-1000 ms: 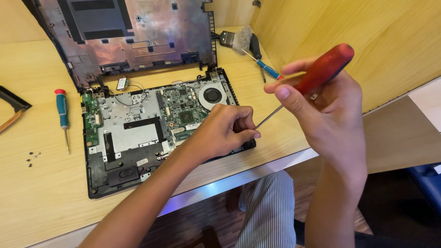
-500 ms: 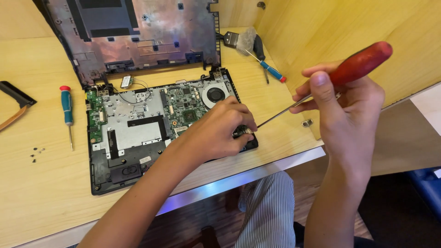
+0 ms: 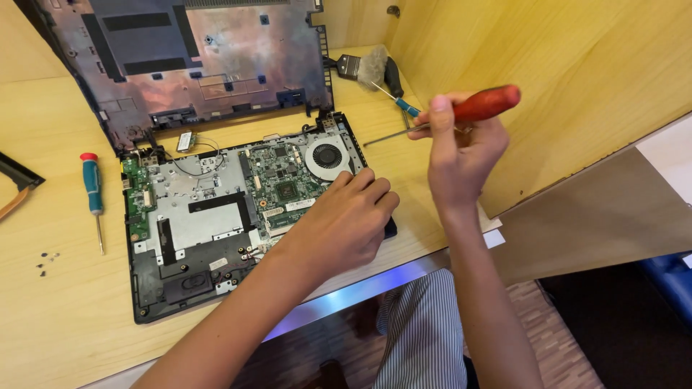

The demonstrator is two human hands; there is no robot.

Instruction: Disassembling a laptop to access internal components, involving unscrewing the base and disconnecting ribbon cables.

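An opened laptop base point(image 3: 187, 230) lies on the wooden desk with its green circuit board point(image 3: 285, 189) and round fan point(image 3: 326, 155) exposed. My left hand point(image 3: 346, 220) rests palm down on the laptop's right front corner, fingers curled together. My right hand point(image 3: 458, 155) is raised to the right of the laptop and grips a red-handled screwdriver point(image 3: 483, 106). Its metal shaft points left, the tip hanging above the desk near the fan corner.
The removed bottom cover point(image 3: 194, 57) leans at the back. A teal screwdriver with a red cap point(image 3: 92, 193) lies left of the laptop, with tiny dark screws point(image 3: 45, 262) nearby. A brush point(image 3: 364, 66) and a blue-handled tool point(image 3: 405, 106) lie at the back right. A wooden partition point(image 3: 562, 86) stands on the right.
My right hand has lifted the red screwdriver away from the laptop's front corner, swinging it up and back. My left hand stays on the laptop's corner.
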